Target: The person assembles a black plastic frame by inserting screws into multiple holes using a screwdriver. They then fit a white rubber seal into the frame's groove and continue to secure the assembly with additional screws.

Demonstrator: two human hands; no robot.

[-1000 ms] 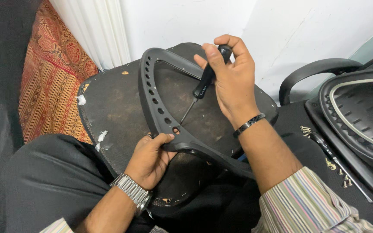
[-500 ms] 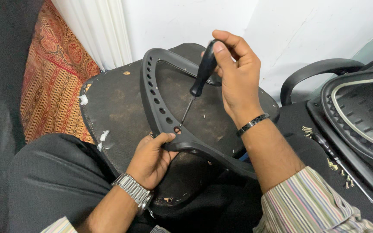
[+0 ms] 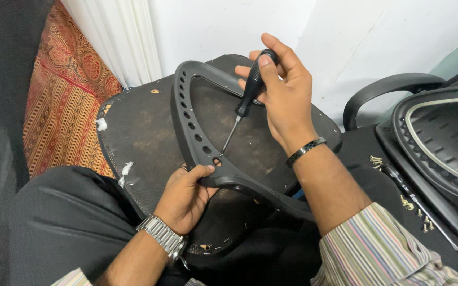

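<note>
A black plastic chair frame with a row of holes lies over a worn black seat base on my lap. My left hand grips the frame's near edge beside a screw hole. My right hand holds a black-handled screwdriver, its thin shaft slanting down with the tip at the hole by my left thumb. A metal watch sits on my left wrist and a dark bracelet on my right.
A second black chair part lies at the right, with a long thin tool and several small screws beside it. A chair armrest curves behind. A patterned red cloth lies at the left, with a white wall behind.
My right hand shifted its hold on the screwdriver handle, with the fingers now spread over its top. The tip stays at the hole. My left hand keeps its grip.
</note>
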